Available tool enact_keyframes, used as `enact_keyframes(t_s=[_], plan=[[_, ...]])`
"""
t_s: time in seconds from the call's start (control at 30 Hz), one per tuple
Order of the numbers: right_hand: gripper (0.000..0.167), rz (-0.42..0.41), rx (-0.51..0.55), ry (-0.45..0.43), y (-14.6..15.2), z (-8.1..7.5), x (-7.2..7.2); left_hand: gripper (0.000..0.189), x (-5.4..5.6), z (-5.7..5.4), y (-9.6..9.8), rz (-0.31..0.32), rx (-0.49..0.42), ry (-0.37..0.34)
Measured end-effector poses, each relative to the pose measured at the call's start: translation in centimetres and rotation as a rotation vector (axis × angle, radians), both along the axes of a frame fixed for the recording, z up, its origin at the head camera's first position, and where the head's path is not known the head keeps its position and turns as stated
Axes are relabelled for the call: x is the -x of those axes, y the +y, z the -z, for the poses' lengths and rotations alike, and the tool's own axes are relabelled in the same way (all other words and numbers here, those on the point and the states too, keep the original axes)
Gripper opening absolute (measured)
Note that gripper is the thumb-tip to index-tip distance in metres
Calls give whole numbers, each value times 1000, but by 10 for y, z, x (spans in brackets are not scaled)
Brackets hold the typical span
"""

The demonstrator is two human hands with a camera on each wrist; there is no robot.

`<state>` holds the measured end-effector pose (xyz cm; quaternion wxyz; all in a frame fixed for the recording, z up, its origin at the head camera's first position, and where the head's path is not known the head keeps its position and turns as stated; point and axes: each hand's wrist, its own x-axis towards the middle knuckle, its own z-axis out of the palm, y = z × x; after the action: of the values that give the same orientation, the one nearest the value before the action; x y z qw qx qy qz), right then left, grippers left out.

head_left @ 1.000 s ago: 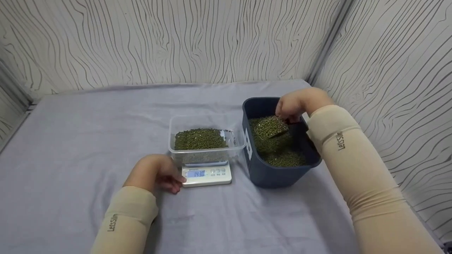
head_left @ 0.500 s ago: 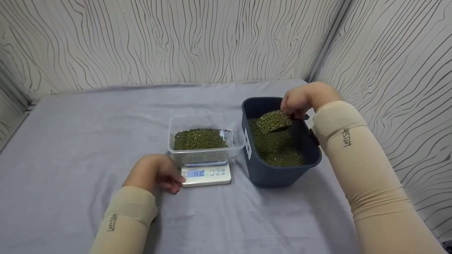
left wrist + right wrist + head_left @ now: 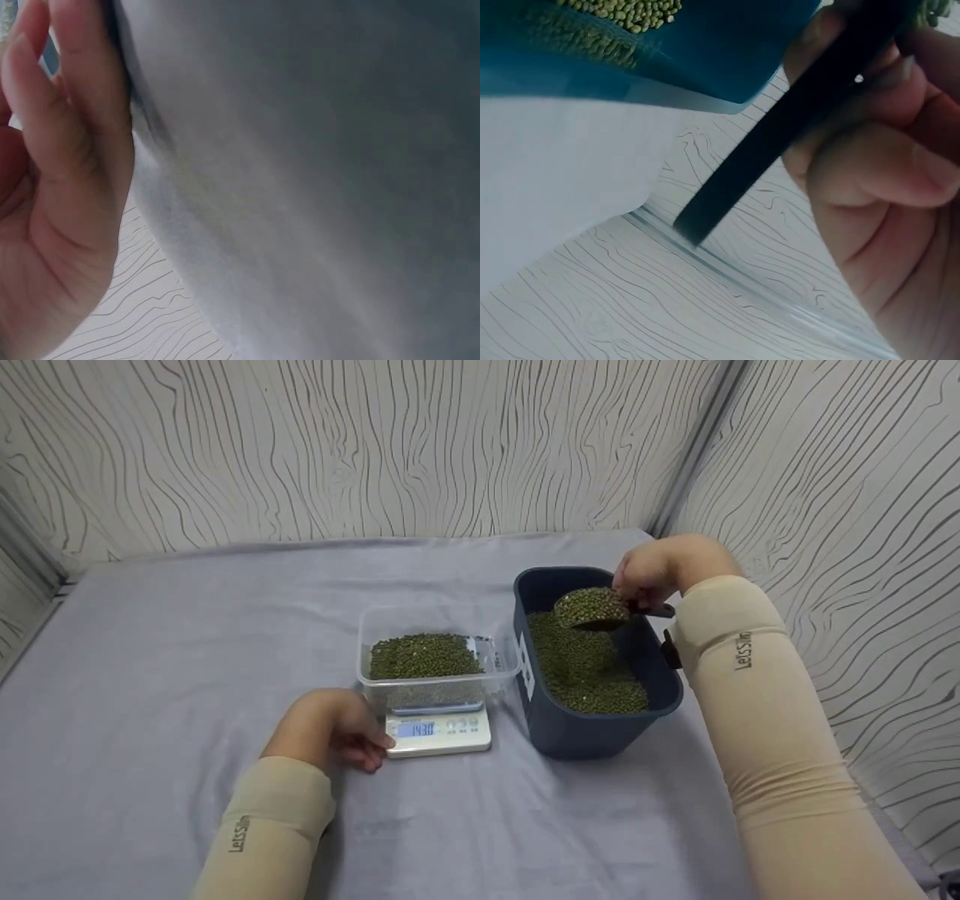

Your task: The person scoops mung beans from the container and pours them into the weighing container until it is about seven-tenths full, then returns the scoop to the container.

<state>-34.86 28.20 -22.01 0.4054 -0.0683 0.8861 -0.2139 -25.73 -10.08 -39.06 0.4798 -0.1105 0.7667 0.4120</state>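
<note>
My right hand (image 3: 646,574) grips the black handle (image 3: 757,142) of a scoop (image 3: 592,609) heaped with green mung beans. The scoop hangs over the dark blue bin (image 3: 592,735), which holds more mung beans (image 3: 577,656). To the left, a clear plastic container (image 3: 420,682) with a layer of mung beans (image 3: 424,655) rests on a white kitchen scale (image 3: 442,744); its display looks like 143.0. My left hand (image 3: 349,727) touches the scale's front left corner with loosely bent fingers. The left wrist view shows those fingers (image 3: 52,112) at its left edge.
A grey-lavender cloth (image 3: 187,660) covers the table. Patterned white panels (image 3: 360,450) stand at the back and sides. The bin stands close to the clear container's right side.
My right hand has moved right and slightly up with the loaded scoop, and the scoop has turned more level. The left hand, scale and its reading stay the same.
</note>
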Motion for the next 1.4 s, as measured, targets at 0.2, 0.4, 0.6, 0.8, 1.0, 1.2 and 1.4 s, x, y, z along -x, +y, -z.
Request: enact_keyframes(t_s=[0.2,0.4,0.6,0.8,1.0,1.2,1.4], plan=[[29,52,9,50,2,1,-2,16,0,1,0,-14,-5,-9],[31,75,40,26,6,2,0,16,1,1,1,-19,2,-17],[30,75,21,31,8,1,-1,16,2,2,1,-12,11,-5],[27,80,-4,50,8,0,-2,16,2,2,1,-4,12,0],[25,85,-9,51,6,-2,-3,15,2,2,1,-10,15,-5],[24,86,-11,61,5,-3,-4,15,2,3,1,-5,17,-6],[25,81,-6,55,3,-6,-4,15,3,3,1,-11,8,-25]])
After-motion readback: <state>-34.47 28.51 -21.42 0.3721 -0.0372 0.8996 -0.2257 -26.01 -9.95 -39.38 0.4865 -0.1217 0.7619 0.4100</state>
